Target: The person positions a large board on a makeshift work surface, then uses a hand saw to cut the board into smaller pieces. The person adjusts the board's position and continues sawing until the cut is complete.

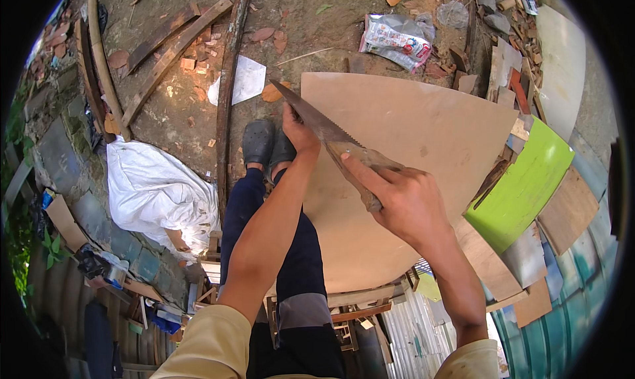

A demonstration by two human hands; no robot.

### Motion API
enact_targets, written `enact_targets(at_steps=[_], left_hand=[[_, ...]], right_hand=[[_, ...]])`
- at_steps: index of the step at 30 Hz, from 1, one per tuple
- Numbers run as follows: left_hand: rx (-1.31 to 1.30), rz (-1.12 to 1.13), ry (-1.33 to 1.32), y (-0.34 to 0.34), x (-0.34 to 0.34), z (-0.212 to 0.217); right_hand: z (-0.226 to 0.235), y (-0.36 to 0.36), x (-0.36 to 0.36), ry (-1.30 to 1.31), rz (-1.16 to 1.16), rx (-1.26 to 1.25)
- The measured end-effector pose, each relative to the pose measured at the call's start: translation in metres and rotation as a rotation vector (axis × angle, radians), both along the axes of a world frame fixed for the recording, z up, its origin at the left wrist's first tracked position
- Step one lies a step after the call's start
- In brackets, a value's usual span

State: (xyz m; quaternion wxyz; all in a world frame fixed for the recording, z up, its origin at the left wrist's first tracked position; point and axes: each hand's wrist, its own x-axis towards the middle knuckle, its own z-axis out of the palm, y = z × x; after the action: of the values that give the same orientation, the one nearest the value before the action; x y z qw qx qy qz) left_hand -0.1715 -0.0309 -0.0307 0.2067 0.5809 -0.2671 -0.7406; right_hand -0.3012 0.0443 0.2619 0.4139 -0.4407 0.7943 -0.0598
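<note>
With my right hand I am grasping the saw by its handle, index finger pointing along it. The blade is slanting over the left edge of the board, tip jutting out near the far left corner. My left hand is sitting there, just beside the blade; I cannot tell what it is gripping. My 2 shoes are standing off that edge.

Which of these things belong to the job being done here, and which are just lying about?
In use:
- the saw, in the right hand
- the brown board beneath it, with the left hand by its left edge

Apparently just lying about:
- white sack
- plastic packet
- green panel
- long wooden strip
</note>
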Motion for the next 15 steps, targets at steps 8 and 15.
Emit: enact_targets(at_steps=[8, 15], left_hand=[[-0.246, -0.157, -0.213, 0.017, 0.003, -0.022], [-0.199, -0.36, -0.499, 0.018, 0.009, -0.039]], right_hand=[[-0.069, 0.009, -0.008, -0.016, -0.064, -0.165], [-0.043, 0.009, -0.005, -0.024, 0.017, -0.1]])
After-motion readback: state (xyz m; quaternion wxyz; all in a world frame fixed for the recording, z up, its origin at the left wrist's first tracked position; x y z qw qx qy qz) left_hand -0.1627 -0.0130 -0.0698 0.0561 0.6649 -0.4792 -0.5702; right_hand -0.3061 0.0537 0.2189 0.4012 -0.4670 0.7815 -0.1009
